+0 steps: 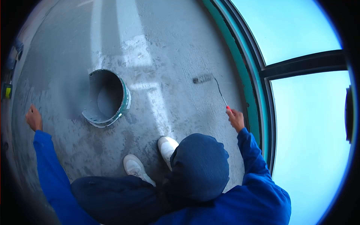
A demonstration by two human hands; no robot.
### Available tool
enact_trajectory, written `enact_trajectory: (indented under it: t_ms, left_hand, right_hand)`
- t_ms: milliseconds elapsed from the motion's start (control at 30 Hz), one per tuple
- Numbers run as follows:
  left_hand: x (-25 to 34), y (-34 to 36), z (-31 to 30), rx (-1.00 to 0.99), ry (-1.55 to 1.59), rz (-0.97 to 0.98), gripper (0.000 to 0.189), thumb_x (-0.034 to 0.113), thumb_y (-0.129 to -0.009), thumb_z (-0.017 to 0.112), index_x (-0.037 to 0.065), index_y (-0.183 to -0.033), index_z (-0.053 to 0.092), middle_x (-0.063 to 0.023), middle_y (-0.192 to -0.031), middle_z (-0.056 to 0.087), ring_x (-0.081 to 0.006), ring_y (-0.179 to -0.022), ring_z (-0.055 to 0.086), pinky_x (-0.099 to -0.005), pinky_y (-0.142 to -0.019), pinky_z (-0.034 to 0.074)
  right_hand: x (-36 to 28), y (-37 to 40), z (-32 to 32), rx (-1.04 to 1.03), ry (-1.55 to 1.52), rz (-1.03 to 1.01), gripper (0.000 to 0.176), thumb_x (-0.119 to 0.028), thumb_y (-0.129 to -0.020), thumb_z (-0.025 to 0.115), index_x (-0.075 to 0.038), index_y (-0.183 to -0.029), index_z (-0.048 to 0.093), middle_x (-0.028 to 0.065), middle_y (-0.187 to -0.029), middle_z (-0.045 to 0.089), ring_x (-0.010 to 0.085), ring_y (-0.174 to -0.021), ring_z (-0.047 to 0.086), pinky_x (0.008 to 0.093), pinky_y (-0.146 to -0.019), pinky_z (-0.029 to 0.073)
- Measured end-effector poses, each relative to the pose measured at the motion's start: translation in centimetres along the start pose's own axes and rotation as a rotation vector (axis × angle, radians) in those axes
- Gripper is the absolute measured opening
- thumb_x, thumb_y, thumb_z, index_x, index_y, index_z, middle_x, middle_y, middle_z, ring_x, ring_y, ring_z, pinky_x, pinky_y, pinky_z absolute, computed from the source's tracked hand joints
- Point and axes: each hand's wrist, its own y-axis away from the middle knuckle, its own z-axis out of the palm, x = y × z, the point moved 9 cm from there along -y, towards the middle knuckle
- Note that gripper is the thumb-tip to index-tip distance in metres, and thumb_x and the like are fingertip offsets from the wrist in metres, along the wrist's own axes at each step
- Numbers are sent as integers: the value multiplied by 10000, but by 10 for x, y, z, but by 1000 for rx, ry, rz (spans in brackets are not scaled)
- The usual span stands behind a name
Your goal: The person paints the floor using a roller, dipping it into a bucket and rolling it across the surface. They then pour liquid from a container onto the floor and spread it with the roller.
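My right hand (236, 119) is closed around the red handle of a paint roller (203, 78). From the handle, a thin bent metal rod runs to a grey, coated roller sleeve, which lies against the grey floor near the window wall. Out to the left, my left hand (34, 118) is held in a loose fist, and I see nothing in it. Between my two hands stands a bucket (125, 98), upright on the floor, its inside smeared grey and its outer side green and white. Blur covers part of its left side.
The concrete floor (168, 48) has wet-looking patches and pale streaks of light. Along the right runs a green sill (240, 71) below dark-framed window panes (307, 112). My white shoes (134, 166) are just in front of me. Dark objects line the far left edge.
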Motion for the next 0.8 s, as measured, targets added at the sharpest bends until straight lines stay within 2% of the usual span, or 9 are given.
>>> enact_trajectory:
  t_ms: [100, 200, 300, 467, 533, 567, 633, 700, 800]
  left_hand:
    - [23, 9, -4, 14, 9, 31, 584, 515, -949, 330, 74, -1225, 597, -158, -1276, 505, -341, -1118, 519, -466, -945, 432]
    - [20, 11, -6, 44, 25, 23, 566, 504, -949, 338, 65, -1172, 618, -167, -1255, 513, -346, -1103, 518, -466, -946, 418]
    - [5, 10, -5, 71, 16, 15, 562, 505, -948, 340, 65, -1145, 629, -173, -1246, 517, -354, -1096, 517, -471, -941, 412]
    - [-6, 16, -13, 5, -5, -49, 594, 525, -944, 320, 78, -1213, 603, -147, -1241, 518, -333, -1108, 523, -464, -937, 431]
    - [-10, 18, -18, -14, -26, -64, 592, 524, -942, 323, 75, -1206, 606, -145, -1243, 516, -332, -1108, 523, -465, -935, 430]
    - [-11, 21, -22, -17, -10, -81, 592, 524, -940, 326, 74, -1204, 606, -144, -1244, 516, -332, -1110, 522, -466, -933, 431]
    - [-14, 30, -26, -31, 20, -110, 591, 525, -937, 333, 73, -1201, 607, -141, -1247, 515, -331, -1115, 519, -466, -929, 431]
    - [-27, 29, -26, 0, -9, -105, 591, 525, -933, 340, 71, -1202, 606, -142, -1247, 516, -332, -1116, 519, -466, -928, 431]
    - [-47, 25, -20, 9, -58, -132, 591, 522, -930, 345, 74, -1226, 592, -140, -1256, 512, -331, -1130, 513, -463, -934, 428]
  right_hand:
    - [32, 59, -21, -3, -61, 49, 446, -413, -861, 596, 24, -873, 682, 85, -557, 568, 134, -544, 578, 305, -522, 440]
    - [42, 86, -14, -47, -193, 191, 448, -404, -860, 608, 36, -900, 681, 60, -569, 563, 99, -537, 548, 280, -511, 429]
    - [7, 58, 5, -69, -122, 47, 436, -400, -864, 607, 24, -926, 682, 59, -583, 562, 103, -547, 541, 291, -525, 433]
    - [-89, -60, 49, 62, -44, -213, 463, -447, -860, 554, -9, -927, 685, 229, -745, 638, 358, -726, 651, 417, -649, 482]
    - [-124, -120, 73, 76, -73, -198, 484, -473, -847, 550, -14, -915, 689, 245, -794, 640, 400, -781, 641, 441, -688, 485]
    - [-143, -155, 86, 115, -69, -310, 425, -433, -855, 583, -24, -872, 700, 31, -555, 558, 116, -449, 530, 300, -423, 426]
    - [-184, -209, 103, 112, -100, -263, 422, -444, -846, 597, -35, -836, 700, 32, -551, 549, 118, -431, 508, 295, -400, 410]
    - [-236, -232, 103, 16, -232, -164, 418, -442, -839, 615, -33, -816, 698, 27, -551, 544, 120, -431, 498, 299, -391, 399]
    - [-288, -262, 105, -10, -289, -109, 408, -429, -841, 624, -27, -810, 683, 12, -539, 516, 111, -420, 462, 289, -380, 361]
